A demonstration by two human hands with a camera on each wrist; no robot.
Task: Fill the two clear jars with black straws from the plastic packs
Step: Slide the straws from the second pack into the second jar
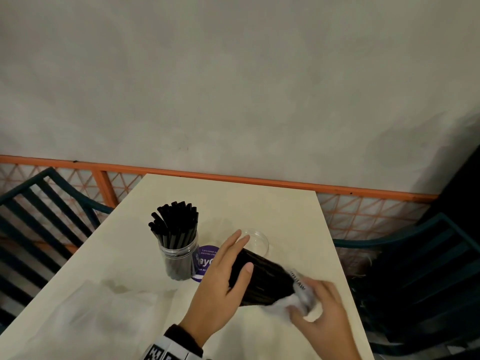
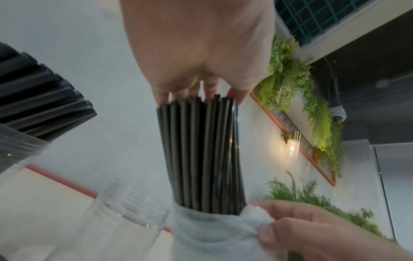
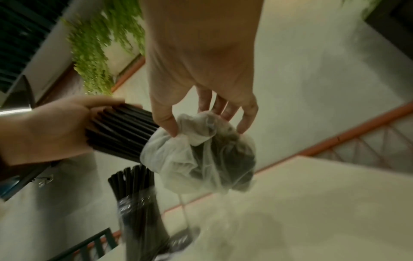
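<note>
Left hand (image 1: 223, 279) grips straw bundle (image 1: 259, 276) above the desk (image 1: 259, 203), beside the empty jar (image 1: 255, 241). Right hand (image 1: 319, 305) pinches the plastic pack (image 1: 291, 302). Advice: pull wrapper off straight, keep bundle tight, then tip into jar.

Dim, soft indoor light; motion blur in all three views.
My right hand (image 1: 320, 311) smears in head view; the wall lamp (image 2: 291, 146) glows warm with slight bloom; the plastic pack (image 3: 201, 151) and the plants (image 3: 98, 44) are streaked; wrist views bend hard at the edges; shadows on the table (image 1: 259, 203) are faint.
</note>
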